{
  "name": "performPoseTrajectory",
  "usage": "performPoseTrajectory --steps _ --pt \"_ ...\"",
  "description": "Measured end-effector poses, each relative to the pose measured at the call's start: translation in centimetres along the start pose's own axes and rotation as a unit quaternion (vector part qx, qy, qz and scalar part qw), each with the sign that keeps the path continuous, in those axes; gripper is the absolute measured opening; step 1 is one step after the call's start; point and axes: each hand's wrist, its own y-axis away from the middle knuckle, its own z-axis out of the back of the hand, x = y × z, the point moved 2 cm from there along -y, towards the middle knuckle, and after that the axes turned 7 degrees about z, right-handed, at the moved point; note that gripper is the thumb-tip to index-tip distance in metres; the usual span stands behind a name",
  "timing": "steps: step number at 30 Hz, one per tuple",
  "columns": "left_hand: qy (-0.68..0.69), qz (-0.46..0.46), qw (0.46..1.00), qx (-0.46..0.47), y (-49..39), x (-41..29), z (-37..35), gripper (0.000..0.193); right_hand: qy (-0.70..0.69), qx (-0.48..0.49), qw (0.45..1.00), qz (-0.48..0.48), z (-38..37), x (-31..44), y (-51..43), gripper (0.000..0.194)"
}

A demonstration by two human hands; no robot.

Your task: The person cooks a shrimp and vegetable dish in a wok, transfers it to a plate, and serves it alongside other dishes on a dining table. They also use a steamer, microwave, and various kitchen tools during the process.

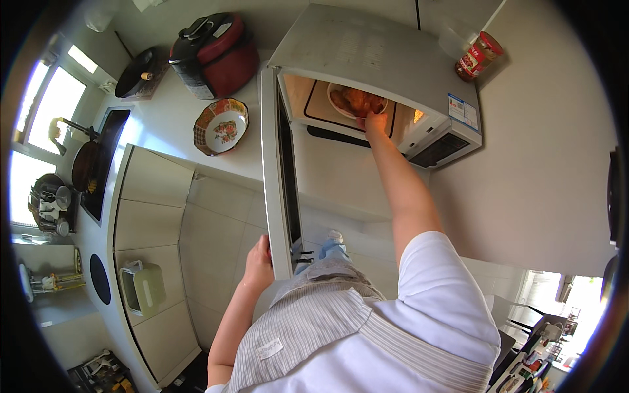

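A silver microwave oven (344,44) stands on the counter with its door (277,172) swung wide and its inside lit. My left hand (259,263) grips the free outer edge of that door. Reaching into the cavity, my right hand (375,124) holds the near rim of a white bowl (336,104). In the bowl lies reddish-brown food (361,100), perhaps cooked meat. The bowl is over the oven's floor panel (319,115); whether it touches the panel I cannot tell. My right fingertips are partly hidden against the bowl.
Left of the door, a patterned bowl (221,126) sits on the white counter (169,123), before a red and black electric cooker (216,56). A red-lidded jar (479,56) stands on the microwave. Farther left are a cooktop (105,162) and a green bin (147,290) on the cabinet front.
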Motion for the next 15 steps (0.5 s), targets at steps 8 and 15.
performPoseTrajectory --steps 8,15 --pt "-0.184 -0.141 0.949 0.213 -3.6 -4.3 -4.7 0.037 0.157 0.027 0.982 0.100 5.4 1.8 1.8 0.039" --pt "-0.234 -0.208 0.933 0.178 -11.7 -12.6 -14.8 0.051 0.028 -0.087 0.989 0.119 21.3 -2.7 12.4 0.020"
